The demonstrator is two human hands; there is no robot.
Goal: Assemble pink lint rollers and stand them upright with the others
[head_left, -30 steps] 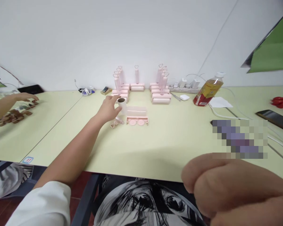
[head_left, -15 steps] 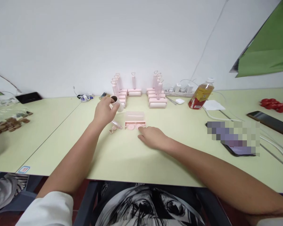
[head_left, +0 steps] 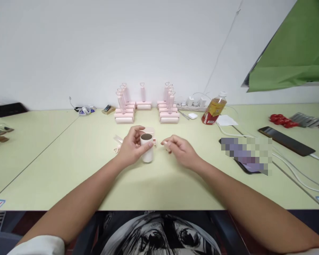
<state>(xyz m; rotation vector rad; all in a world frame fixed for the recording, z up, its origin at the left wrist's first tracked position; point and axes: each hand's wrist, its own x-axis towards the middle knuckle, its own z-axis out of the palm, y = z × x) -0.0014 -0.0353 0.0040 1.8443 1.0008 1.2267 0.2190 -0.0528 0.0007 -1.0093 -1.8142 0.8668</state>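
Note:
My left hand (head_left: 133, 147) is wrapped round a white roll (head_left: 147, 152) with a dark hollow core, held upright over the table. To its right, my right hand (head_left: 182, 150) has its fingertips pinched on a small pale pink piece (head_left: 166, 144). Behind the roll is a pink case (head_left: 149, 130), mostly hidden by the roll and my left hand. A clear tube (head_left: 118, 139) lies left of my left hand, with a small pink heart-shaped loop (head_left: 116, 150) beside it.
Several pink rollers (head_left: 169, 118) with upright handles stand near the wall. A drink bottle (head_left: 214, 109), power strip (head_left: 194, 107) and white cables are at the back right. Phones (head_left: 286, 141) lie at the right, and a coiled cable (head_left: 84, 111) is at the back left.
My left hand has brought the white roll rightward and nearer to me, in front of the case. My right hand has come away from the case, pinching a small piece. The view has shifted rightward.

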